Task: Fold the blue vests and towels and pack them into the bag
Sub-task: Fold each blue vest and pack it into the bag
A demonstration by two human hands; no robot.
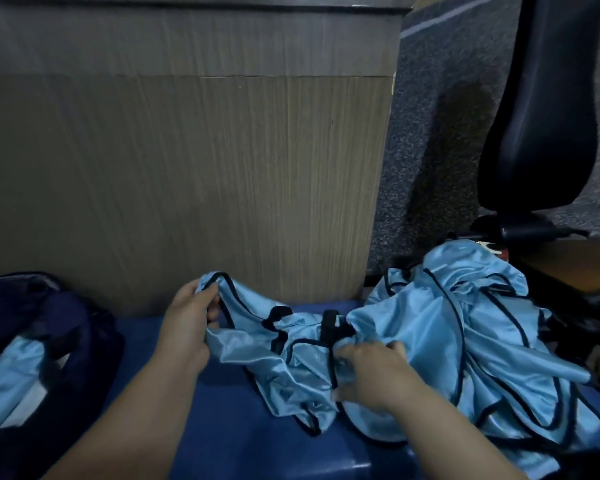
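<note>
A light blue vest (257, 327) with black trim lies crumpled across the blue seat surface (222, 410). My left hand (187, 323) pinches its upper left strap. My right hand (371, 372) grips the bunched fabric near the vest's middle. A heap of more light blue vests (465, 341) lies just to the right, touching the held one. At the left edge stands an open dark navy bag (66, 341) with light blue fabric (11, 375) showing inside it.
A wood-grain panel of a desk (187, 168) rises right behind the seat. A black office chair (541, 116) stands at the right on grey carpet (430, 150). A brown wooden surface (568, 265) sits beyond the heap.
</note>
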